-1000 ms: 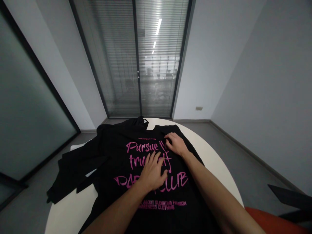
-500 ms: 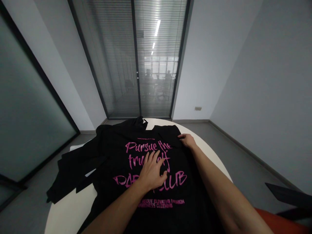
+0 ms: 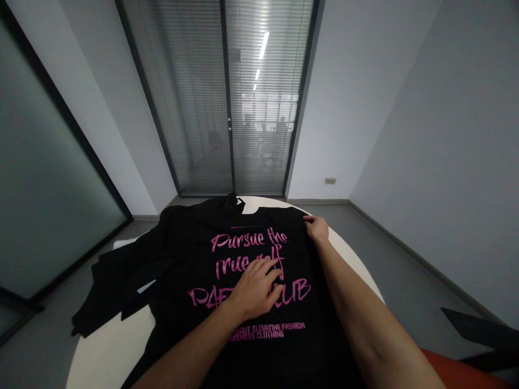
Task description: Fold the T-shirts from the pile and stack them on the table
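Black T-shirt [image 3: 190,254], pink lettering, lies flat under open left hand [image 3: 256,289]; right hand [image 3: 317,229] grips its edge.

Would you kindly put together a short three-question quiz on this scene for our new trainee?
1. True or false: the left hand lies flat, palm down, on the pink lettering of the black printed T-shirt.
2. Where is the right hand? A) on the shirt's far right edge B) on the grey floor C) on the orange seat
3. Fill in: the shirt is spread on a round ____ table.

Key: 1 true. 2 A. 3 white.
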`<state>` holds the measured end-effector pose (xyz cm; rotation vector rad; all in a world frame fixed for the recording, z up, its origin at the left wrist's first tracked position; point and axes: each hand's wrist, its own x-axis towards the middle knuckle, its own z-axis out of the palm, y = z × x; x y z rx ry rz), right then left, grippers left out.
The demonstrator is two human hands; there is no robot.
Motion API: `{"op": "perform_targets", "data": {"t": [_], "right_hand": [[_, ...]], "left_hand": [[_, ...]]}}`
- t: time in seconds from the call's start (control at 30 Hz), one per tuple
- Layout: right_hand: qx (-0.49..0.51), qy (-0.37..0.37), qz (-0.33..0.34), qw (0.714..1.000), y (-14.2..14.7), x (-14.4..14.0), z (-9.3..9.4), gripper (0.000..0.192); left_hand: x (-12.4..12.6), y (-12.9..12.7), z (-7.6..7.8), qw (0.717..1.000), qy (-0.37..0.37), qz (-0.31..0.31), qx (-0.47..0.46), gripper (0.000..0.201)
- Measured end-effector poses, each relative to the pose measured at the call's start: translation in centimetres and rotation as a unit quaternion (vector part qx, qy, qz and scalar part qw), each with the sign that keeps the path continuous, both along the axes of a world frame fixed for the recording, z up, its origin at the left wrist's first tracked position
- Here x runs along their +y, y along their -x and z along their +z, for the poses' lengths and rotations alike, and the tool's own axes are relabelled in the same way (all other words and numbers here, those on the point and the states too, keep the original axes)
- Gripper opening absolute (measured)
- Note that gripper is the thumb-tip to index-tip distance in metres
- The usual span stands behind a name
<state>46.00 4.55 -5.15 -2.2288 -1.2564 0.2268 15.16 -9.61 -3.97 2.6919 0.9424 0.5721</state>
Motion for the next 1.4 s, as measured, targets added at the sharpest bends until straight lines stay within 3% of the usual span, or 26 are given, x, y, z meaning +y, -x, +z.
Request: {"op": "perform_targets", "data": {"t": [0.1,0.2,0.3,0.43,0.6,0.7,0.8,0.93,1.07,1.2,1.4], "right_hand": [[-0.033,0.017,-0.005,0.999,0.4,-0.8,-0.2,0.042],[-0.096,-0.005,0.014,0.995,1.7,-1.6,-0.5,0.044],[-0.155,0.001,0.108,0.982,3.5,-2.0,-0.8,0.053],[-0.157,0.112,0.194,0.962,5.8,-2.0,-1.6,0.072],[-0.154,0.139,0.149,0.967,8.1,-2.3,-1.5,0.071],[-0.187,0.083,0.154,0.967,9.5,-2.7,-0.8,0.057],[-0.208,0.032,0.186,0.96,10.7,-2.9,-0.2,0.046],[-0.19,0.041,0.228,0.954,12.1,-2.3,0.1,0.047],[-0.15,0.13,0.249,0.948,13.4,-0.8,-0.3,0.065],[-0.119,0.182,0.22,0.951,14.3,0.5,-1.1,0.075],[-0.122,0.165,0.184,0.961,14.9,0.6,-1.7,0.071]], "left_hand": [[0.2,-0.1,-0.3,0.999,0.027,0.018,0.03,0.05],[0.1,0.0,-1.0,0.997,0.046,-0.002,0.06,0.064],[-0.1,0.0,-1.4,0.997,0.044,-0.011,0.063,0.068],[-0.3,0.0,-1.5,0.998,0.034,-0.005,0.061,0.066],[-0.3,-0.2,-1.1,0.999,0.023,0.02,0.037,0.051],[0.1,-0.4,-1.2,0.994,0.001,0.106,0.015,0.044],[0.6,-0.3,-1.7,0.983,-0.005,0.181,0.027,0.05],[0.7,-0.1,-2.3,0.985,-0.001,0.166,0.052,0.057],[0.0,-0.1,-2.3,0.987,-0.01,0.152,0.051,0.061],[-0.3,-0.2,-2.1,0.987,-0.015,0.159,0.029,0.056],[0.4,0.0,-1.5,0.985,0.019,0.172,-0.015,0.039]]}}
